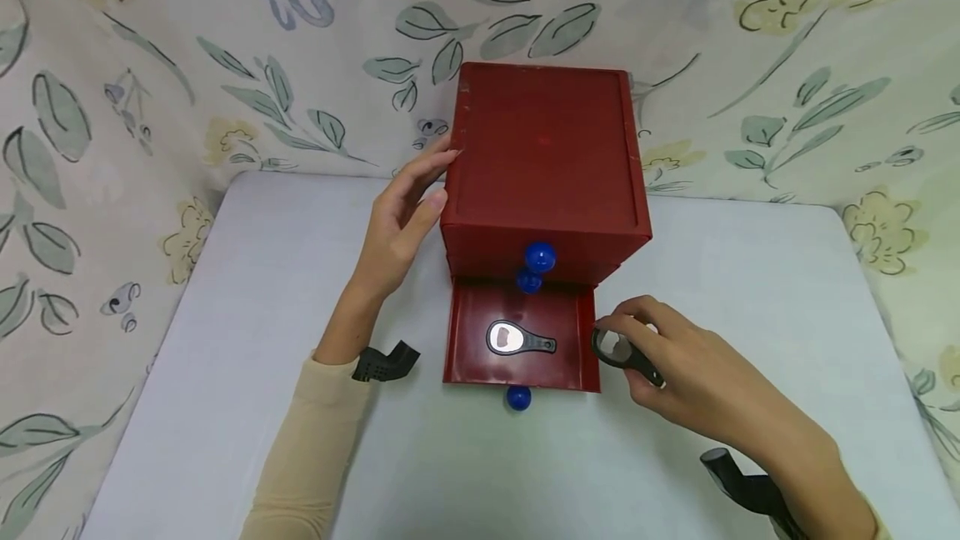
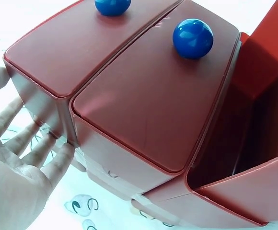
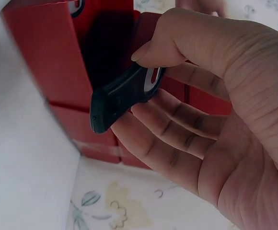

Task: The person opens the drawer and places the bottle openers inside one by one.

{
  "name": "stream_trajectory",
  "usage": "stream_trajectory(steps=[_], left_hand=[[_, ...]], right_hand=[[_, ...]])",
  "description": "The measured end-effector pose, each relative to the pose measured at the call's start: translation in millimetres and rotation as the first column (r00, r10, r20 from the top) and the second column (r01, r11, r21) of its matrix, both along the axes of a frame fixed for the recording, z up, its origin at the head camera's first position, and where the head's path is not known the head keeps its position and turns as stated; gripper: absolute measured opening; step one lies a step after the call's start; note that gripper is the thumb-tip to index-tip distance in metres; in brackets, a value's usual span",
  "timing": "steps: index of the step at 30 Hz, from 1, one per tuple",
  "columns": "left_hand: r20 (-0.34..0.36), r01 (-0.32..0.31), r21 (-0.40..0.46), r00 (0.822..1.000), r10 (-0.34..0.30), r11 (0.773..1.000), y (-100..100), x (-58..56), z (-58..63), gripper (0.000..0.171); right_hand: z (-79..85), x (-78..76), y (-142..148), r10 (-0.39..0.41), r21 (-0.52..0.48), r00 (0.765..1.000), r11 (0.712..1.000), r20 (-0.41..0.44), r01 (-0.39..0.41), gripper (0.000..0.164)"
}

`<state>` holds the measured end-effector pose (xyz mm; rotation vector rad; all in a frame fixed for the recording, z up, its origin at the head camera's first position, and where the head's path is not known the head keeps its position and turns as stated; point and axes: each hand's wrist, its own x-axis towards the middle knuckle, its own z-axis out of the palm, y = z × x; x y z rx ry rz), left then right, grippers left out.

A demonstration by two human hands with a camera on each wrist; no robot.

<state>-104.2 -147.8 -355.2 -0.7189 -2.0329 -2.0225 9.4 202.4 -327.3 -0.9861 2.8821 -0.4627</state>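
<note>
In the head view a red drawer cabinet (image 1: 546, 148) stands at the table's back, its lowest drawer (image 1: 461, 365) pulled out. One bottle opener (image 1: 507, 338), with a black rim and handle round a pale metal plate, lies flat in that drawer. Just right of the drawer wall, my right hand (image 1: 678, 361) pinches a second black bottle opener (image 1: 615, 347) between thumb and fingers. The right wrist view shows its handle (image 3: 112, 103) pointing away from the palm. My left hand (image 1: 405, 219) rests along the cabinet's left side, fingers extended; the left wrist view shows them spread by its wall.
Blue round knobs (image 1: 518, 397) mark the drawer fronts; the two upper drawers (image 2: 148, 91) are closed. Under it all is a white table (image 1: 285, 273), with a floral cloth (image 1: 315, 57) behind it. Black wrist mounts (image 1: 386, 362) sit on both arms.
</note>
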Motion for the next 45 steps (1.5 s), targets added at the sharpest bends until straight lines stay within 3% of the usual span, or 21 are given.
stream_trajectory(steps=[16,26,45], left_hand=[[-0.007,-0.004,-0.01,1.0,0.004,1.0,0.4,-0.5,-1.0,0.051],[0.005,-0.008,-0.011,1.0,0.008,1.0,-0.2,0.0,0.2,0.05],[0.007,-0.002,0.005,1.0,0.002,1.0,0.6,0.5,-0.7,0.05]], right_hand=[[6.0,-15.4,-31.2,0.138,0.026,0.99,0.99,-0.002,-0.138,0.048],[6.0,-21.7,-47.2,0.219,0.014,0.976,0.976,0.011,-0.219,0.055],[3.1,-24.3,-74.6,0.3,0.029,0.954,0.954,0.003,-0.3,0.045]])
